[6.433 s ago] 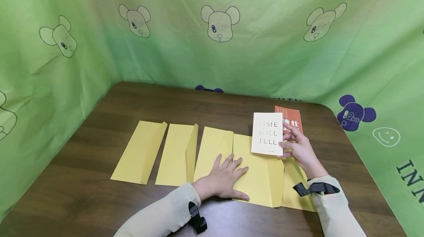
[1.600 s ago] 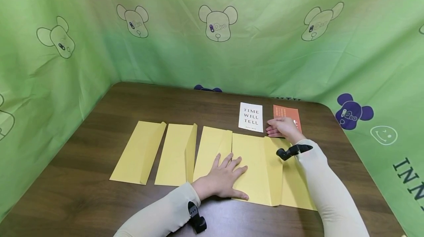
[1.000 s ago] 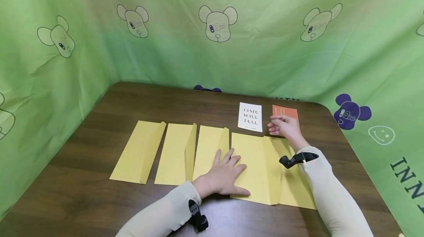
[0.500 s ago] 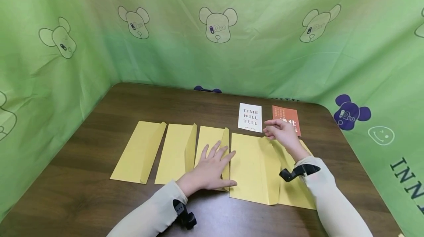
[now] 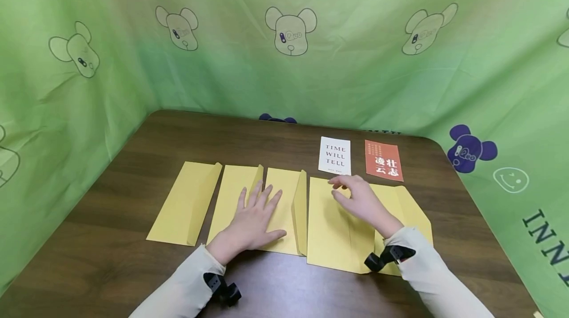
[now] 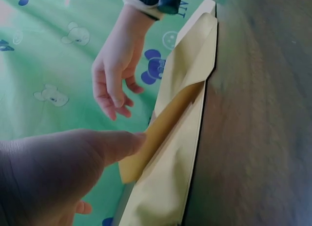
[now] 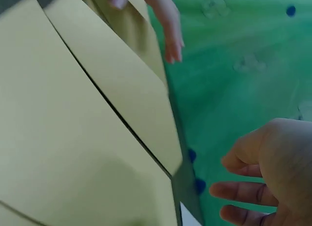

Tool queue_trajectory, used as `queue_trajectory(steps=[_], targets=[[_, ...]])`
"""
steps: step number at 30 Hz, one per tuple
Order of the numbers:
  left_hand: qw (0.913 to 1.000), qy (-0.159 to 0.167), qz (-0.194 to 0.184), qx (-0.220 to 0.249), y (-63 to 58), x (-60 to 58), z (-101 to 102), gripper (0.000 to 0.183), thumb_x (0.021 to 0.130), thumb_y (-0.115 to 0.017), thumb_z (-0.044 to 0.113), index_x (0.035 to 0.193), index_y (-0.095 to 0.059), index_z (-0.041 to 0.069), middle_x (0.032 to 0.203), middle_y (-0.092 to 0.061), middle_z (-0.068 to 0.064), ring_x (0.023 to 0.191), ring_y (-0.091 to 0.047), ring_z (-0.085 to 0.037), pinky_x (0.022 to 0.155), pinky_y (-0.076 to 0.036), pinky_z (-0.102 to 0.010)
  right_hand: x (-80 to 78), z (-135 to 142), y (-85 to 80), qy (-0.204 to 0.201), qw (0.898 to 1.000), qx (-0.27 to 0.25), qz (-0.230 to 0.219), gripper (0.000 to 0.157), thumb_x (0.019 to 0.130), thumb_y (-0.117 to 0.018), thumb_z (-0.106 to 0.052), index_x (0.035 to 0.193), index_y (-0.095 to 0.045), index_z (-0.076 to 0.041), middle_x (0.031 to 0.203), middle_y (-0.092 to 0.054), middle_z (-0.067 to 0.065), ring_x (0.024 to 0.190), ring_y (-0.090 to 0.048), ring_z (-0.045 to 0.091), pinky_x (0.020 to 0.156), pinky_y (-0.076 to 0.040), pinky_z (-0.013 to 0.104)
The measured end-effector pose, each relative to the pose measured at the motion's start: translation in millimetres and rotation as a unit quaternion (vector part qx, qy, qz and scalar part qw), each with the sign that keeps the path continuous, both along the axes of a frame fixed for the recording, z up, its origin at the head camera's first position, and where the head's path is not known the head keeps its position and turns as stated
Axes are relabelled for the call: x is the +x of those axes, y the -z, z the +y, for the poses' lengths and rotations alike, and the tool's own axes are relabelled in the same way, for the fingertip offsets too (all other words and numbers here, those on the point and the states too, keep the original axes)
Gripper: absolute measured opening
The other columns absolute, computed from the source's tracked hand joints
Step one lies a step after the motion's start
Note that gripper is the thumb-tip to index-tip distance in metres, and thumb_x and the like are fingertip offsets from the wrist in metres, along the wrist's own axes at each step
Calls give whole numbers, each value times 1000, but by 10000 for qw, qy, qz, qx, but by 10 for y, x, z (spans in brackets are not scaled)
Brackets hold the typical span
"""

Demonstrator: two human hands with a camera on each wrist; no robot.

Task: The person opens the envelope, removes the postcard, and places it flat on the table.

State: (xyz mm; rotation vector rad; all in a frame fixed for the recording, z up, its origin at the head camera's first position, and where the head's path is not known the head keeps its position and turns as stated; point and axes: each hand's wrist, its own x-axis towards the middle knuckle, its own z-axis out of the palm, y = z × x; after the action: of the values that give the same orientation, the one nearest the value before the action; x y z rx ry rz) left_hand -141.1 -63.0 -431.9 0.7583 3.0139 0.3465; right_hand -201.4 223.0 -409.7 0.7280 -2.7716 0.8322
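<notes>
With the left hand [image 5: 251, 219], spreading near-straight fingers over the second envelope [image 5: 227, 192] and third envelope [image 5: 289, 184], gripping nothing; pointing fingertips toward the far edge of the desk [image 5: 111, 229]; leaving contact with the paper impossible to tell. With the right hand [image 5: 357, 199], hanging in the air above the fourth envelope [image 5: 326, 239], bending fingers loosely, holding nothing; pointing fingertips toward the left edge. In the left wrist view, showing clear of the paper.

Counting five yellow envelopes lying in a row between left and right edges, all running long axes from near to far. On the leftmost envelope [image 5: 182, 204], slanting the far end rightward; on the second, slanting less; on the third and fourth, heading nearly straight for the far edge. Turning flaps toward the right edge. Seeing the fifth envelope [image 5: 409, 204] lying right against the fourth, touching or overlapping being hard to tell.

Beyond the fourth, near the far edge, seeing a white card [image 5: 335, 155] lying flat, long axis running near to far, printed TIME WILL TELL. Toward the far right corner, seeing a red card [image 5: 383, 161] lying likewise, leaning its far end slightly left.

Behind the far edge, seeing green cloth [image 5: 222, 81] hanging.
</notes>
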Motion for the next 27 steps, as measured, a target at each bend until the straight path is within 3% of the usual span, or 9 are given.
queue_trajectory(steps=[6,12,27], targets=[[9993,-235,-10,-285,47,114,-129,82,91,-61,58,155,-35,13,157,-31,-17,149,-11,-39,113,-6,-67,224,-182,49,-623,9973,330,210,23,88,-69,-5,110,-69,-2,110,-69,11,103,-57,31,90,-48,50],[9988,-327,50,-362,75,232,-179,74,92,-60,57,151,-43,15,155,-35,-15,148,-16,-40,112,-7,-68,386,-335,148,-835,9925,772,457,26,86,-71,-9,112,-69,-4,113,-66,11,103,-55,29,90,-49,47],[9975,-346,-322,-521,131,292,-229,67,94,-56,59,147,-50,19,156,-37,-10,147,-16,-43,113,-9,-66,469,-598,382,-1675,9674,1031,1595,31,83,-72,-12,114,-69,-10,120,-62,11,115,-53,34,99,-44,47]])
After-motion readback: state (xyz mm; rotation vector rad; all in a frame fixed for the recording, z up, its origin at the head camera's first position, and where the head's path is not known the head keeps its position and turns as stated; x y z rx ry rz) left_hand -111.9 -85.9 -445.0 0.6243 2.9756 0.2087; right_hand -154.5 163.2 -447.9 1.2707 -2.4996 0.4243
